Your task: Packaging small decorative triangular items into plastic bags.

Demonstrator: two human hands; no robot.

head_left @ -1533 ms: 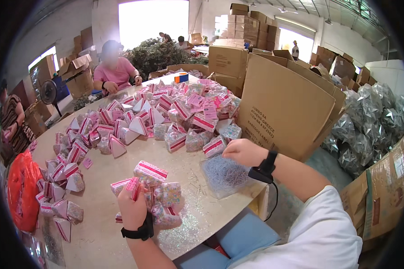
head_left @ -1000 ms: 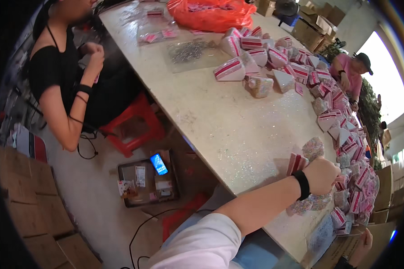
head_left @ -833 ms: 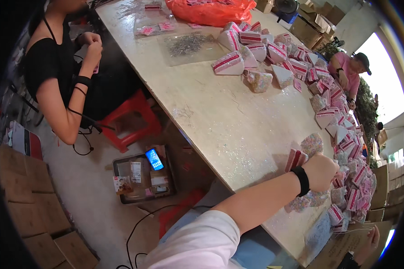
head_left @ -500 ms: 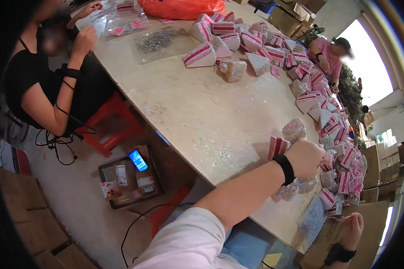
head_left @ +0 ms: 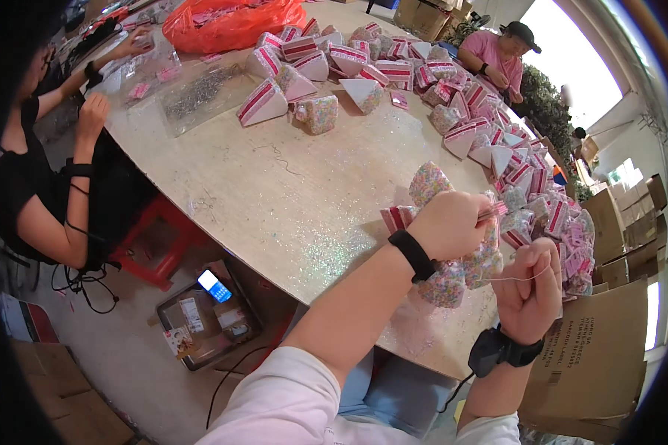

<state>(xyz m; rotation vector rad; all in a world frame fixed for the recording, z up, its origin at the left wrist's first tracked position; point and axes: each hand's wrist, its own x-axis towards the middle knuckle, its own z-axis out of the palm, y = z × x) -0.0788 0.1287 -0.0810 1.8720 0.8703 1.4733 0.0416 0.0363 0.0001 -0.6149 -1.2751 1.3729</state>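
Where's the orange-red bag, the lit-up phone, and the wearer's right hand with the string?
Orange-red bag point(head_left: 236, 37): head view, on its front side.
Lit-up phone point(head_left: 214, 286): head view, on its glowing screen.
Right hand point(head_left: 528, 291): head view, on the hand's middle.

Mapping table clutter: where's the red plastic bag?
Head view, top left of centre: the red plastic bag sits on the table, beyond the silver strands and beside the wedge-shaped pieces.

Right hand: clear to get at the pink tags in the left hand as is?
Likely yes. The right hand is close by, and the tags stick out of the left hand with nothing visible blocking. The thread at its fingers might hamper a grip.
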